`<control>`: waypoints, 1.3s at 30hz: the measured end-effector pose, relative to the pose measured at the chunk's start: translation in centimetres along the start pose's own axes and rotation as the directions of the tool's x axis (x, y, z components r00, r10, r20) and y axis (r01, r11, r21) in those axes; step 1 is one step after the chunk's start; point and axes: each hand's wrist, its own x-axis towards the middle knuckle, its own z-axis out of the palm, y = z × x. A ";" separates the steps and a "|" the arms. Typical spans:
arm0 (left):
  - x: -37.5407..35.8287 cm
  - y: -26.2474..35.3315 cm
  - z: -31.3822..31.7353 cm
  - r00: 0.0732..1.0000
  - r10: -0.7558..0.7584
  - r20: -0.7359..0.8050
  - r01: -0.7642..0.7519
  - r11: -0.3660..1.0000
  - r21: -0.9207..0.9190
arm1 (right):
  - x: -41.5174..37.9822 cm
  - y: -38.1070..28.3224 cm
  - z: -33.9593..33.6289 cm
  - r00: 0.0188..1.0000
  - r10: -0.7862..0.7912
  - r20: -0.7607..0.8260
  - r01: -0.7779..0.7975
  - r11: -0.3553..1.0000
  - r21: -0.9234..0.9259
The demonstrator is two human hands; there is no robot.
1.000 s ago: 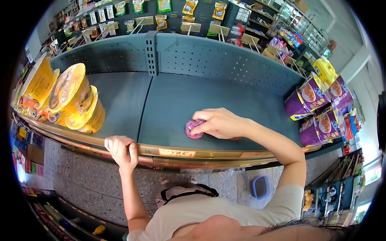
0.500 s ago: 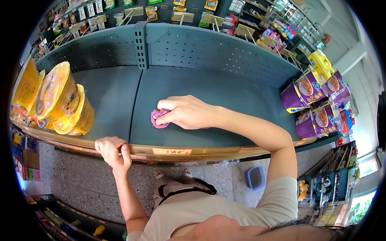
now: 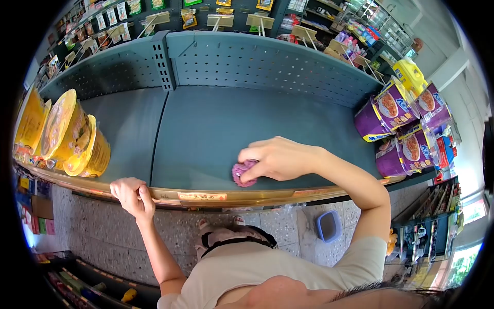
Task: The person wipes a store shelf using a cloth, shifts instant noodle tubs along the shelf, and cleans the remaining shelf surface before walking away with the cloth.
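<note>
My right hand point(image 3: 280, 158) is closed round a crumpled purple cloth point(image 3: 244, 172), pressed on the dark grey shelf point(image 3: 206, 134) near its front edge. Part of the cloth is hidden under the fingers. Further left, my left hand point(image 3: 135, 198) grips the shelf's front rail point(image 3: 247, 198), with the fingers curled over its top. A label strip point(image 3: 202, 196) sits on the rail between the two hands.
Yellow instant noodle cups point(image 3: 77, 136) stand stacked at the shelf's left end. Purple noodle cups point(image 3: 393, 108) are stacked at the right end. A perforated back panel point(image 3: 267, 64) rises behind. On the floor below is a blue-rimmed tub point(image 3: 328, 226).
My right hand has moved the cloth right and toward the shelf's front edge. The left hand still holds the rail. The view has shifted slightly.
</note>
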 end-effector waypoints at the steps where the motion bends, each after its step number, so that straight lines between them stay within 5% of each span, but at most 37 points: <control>1: 0.0 0.1 0.0 1.000 0.001 -0.001 -0.001 1.000 0.001 | -0.7 -0.2 -0.2 1.000 0.012 0.006 -0.012 1.000 -0.001; 15: 0.3 0.1 0.0 1.000 0.024 0.006 -0.024 1.000 -0.003 | -2.7 -1.0 -0.9 0.994 0.089 0.057 -0.089 0.996 -0.007; 39: -0.1 -0.3 -0.2 1.000 -0.003 0.031 0.003 1.000 -0.001 | 12.9 0.7 3.4 0.992 -0.089 -0.084 0.086 0.996 -0.036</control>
